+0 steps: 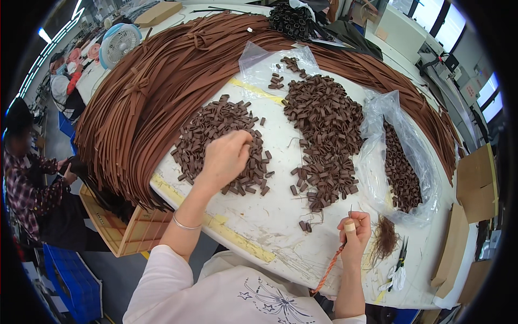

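My left hand (226, 154) reaches over a heap of small brown leather loops (216, 121). Its fingers are curled together, and what they hold, if anything, is hidden. Near the table's front edge, my right hand (356, 235) is closed in a pinch, with a thin, dark, needle-like piece (351, 209) sticking up from it. A tan wrap covers the thumb. Beyond that hand lies a larger heap of similar brown loops (326, 124). A couple of loops (305, 226) sit apart at its near end, with loose threads around them.
Long brown leather strips (135, 102) arc around the far side. An open plastic bag of loops (402, 173) lies right, near a tuft of brown thread (384, 237) and black-handled snips (402, 254). A fan (120, 46) stands far left; a co-worker (38, 183) is at left.
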A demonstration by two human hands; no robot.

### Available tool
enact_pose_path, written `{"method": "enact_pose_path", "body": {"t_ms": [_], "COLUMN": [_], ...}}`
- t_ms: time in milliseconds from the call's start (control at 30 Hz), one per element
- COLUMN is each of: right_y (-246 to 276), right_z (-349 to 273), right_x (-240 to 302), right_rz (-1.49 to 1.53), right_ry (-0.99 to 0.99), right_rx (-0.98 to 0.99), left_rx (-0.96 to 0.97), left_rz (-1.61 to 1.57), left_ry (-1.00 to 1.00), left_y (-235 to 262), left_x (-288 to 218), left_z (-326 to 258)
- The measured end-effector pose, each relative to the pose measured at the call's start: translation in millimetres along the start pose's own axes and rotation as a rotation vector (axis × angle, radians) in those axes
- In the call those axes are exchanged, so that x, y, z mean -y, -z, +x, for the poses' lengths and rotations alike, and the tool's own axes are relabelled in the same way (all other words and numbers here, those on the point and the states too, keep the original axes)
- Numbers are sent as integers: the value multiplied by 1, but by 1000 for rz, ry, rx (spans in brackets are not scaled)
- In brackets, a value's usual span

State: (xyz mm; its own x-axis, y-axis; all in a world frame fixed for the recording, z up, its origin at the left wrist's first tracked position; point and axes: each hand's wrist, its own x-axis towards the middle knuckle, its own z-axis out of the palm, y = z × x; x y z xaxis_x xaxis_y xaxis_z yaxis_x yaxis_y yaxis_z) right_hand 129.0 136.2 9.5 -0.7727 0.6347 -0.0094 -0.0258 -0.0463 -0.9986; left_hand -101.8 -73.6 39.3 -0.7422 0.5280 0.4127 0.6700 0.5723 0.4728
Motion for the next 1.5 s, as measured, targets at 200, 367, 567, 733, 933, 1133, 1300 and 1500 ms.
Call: {"method": "enact_pose_path", "body": {"t_ms": [200,367,567,733,933,1133,1300,1500], "right_y": [-5,-3,-3,-1,-5,8,7,-3], "right_z": [-2,-2,-9,-8,-8,-2,-1,-7], "right_x": [0,-10,-14,-21,-14,-29,-33,-21], "right_rz": [-28,-123,-187,-205,-43,-79,-193,-240], "right_ry": [-27,11,109,89,-82,-65,-10,-41], "right_rx": [14,-37,-23,64,225,82,87,132], "left_rx": [143,562,533,554,647,752,792,738], "left_rz": [-124,-163,-137,-166,-1008,-1133,-1244,-1106], "left_ry": [-292,-455,-562,-472,-124,-34,-66,-166], "left_y": [-13,-57,-91,-90,-100,-96,-95,-103], "left_x": [-30,-79,-85,-85,-101,-111,-99,-98], "left_z": [-20,-52,-69,-65,-50,-39,-43,-44]}}
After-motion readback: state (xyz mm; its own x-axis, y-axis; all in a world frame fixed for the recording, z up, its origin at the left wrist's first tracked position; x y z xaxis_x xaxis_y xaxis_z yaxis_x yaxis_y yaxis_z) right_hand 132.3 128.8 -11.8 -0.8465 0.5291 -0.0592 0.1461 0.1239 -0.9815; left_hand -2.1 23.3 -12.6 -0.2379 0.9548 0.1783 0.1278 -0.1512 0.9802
